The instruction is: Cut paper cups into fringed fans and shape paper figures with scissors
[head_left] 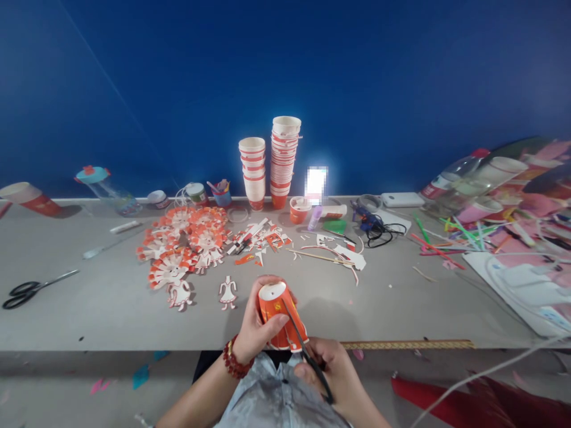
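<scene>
Orange-red paper is filling the left hand [257, 330], as a cup [273, 304] is meeting the scissors [319, 376] in the right hand [331, 355].
The left hand is curling closed around the cup, its thumb pressing the front, while the cup is tilting above the near edge of the counter [129, 324], its white round end facing up and slits running down its wall; the right hand is closing around the black handles, and a blade is lying along the cup's side. A small white paper figure [228, 293] is lying near the left hand, a heap of orange-and-white cut-outs [200, 232] is spreading beyond it, and paper scraps [266, 239] are lying before two cup stacks [286, 163].
</scene>
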A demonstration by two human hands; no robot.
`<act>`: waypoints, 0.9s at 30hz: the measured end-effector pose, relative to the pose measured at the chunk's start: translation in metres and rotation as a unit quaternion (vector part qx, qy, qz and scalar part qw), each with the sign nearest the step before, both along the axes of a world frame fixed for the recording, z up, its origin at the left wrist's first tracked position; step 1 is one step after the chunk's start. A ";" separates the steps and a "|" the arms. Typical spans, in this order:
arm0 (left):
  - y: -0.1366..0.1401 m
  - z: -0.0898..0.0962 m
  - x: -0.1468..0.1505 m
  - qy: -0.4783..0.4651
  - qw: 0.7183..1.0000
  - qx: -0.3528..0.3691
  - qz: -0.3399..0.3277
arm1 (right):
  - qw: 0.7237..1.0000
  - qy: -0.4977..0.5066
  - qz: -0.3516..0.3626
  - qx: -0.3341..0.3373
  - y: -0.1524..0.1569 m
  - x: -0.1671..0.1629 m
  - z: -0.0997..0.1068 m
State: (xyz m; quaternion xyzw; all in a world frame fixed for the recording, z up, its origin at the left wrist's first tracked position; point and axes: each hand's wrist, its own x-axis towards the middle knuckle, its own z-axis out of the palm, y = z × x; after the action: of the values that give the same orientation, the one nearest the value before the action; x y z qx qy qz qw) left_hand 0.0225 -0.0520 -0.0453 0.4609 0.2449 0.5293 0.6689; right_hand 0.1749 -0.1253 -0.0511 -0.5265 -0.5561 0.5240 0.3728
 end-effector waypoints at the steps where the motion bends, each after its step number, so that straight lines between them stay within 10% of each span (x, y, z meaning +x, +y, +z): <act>1: 0.000 0.000 0.000 0.001 1.000 0.002 0.000 | 1.000 0.000 0.001 0.014 0.000 0.000 0.001; 7: 0.001 -0.002 -0.001 -0.002 1.000 0.007 0.001 | 1.000 0.007 -0.002 0.015 0.002 -0.001 0.006; 14: 0.007 -0.001 0.001 -0.068 0.993 -0.085 0.049 | 0.984 0.058 0.091 -0.140 -0.001 0.007 -0.001; 18: 0.022 -0.005 -0.004 -0.118 0.965 -0.203 0.121 | 0.983 -0.155 0.072 -0.066 0.006 0.041 0.007; 21: 0.031 -0.008 -0.001 -0.159 0.935 -0.295 0.113 | 0.922 -0.386 -0.018 -0.002 0.020 0.066 0.020; 27: 0.035 -0.012 0.012 -0.248 0.883 -0.395 0.053 | 0.845 -0.534 -0.022 0.016 0.052 0.076 0.019</act>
State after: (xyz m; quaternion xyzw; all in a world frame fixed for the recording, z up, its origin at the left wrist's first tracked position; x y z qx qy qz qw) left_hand 0.0345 -0.0173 -0.0577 -0.0012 0.2838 0.5202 0.8055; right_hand 0.2510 -0.0732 -0.0319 -0.7307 -0.6661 0.1447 0.0384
